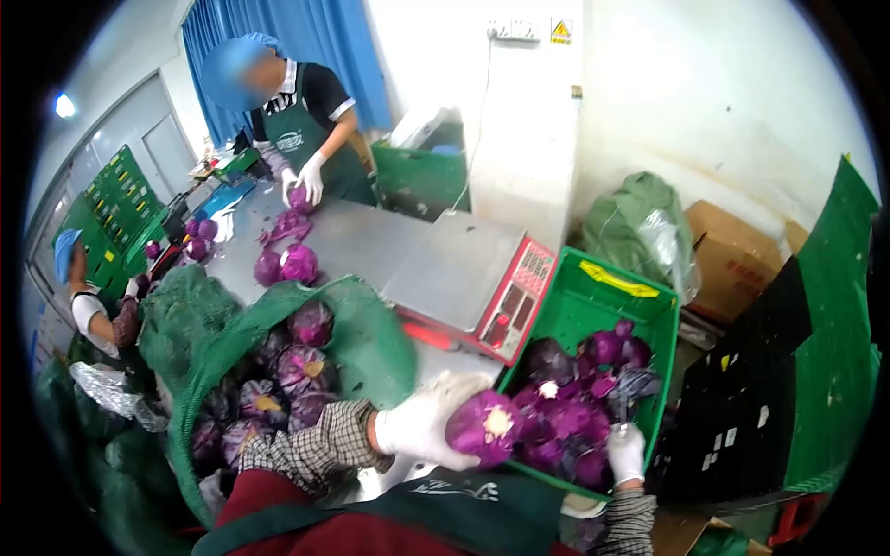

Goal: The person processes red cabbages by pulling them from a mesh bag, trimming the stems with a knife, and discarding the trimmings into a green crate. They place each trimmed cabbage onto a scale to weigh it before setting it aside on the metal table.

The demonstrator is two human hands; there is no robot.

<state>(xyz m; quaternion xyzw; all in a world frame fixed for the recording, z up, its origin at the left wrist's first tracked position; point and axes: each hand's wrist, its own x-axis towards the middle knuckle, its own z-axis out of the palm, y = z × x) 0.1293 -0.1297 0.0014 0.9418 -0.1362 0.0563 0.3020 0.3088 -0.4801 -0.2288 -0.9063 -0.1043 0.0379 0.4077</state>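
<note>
1. Purple, with a pale cut stem, the held cabbage (484, 428) was low centre, beside the crate's near-left edge. The gloved left hand (422, 428) had its fingers curved round the cabbage's underside.
2. The gloved right hand (626, 452) was lower right, at the crate's right side; its fingers were partly bent, but whether they gripped anything could not be told.
3. Between the hands, the green crate (598, 296) held cabbages and loose purple leaves. A yellow strip (619, 280) lay along its far rim.
4. At lower left, a green mesh bag (190, 320) lay open around more cabbages (306, 369).
5. In the centre, a scale (454, 269) with a flat metal plate and red keypad side stood just left of the crate.
6. Beyond, on the metal table (357, 236), two cabbages sat near loose leaves (287, 225).
7. At upper left, a co-worker (320, 153) in a green apron had both gloved hands on another cabbage (299, 199), before a blue curtain (329, 46).
</note>
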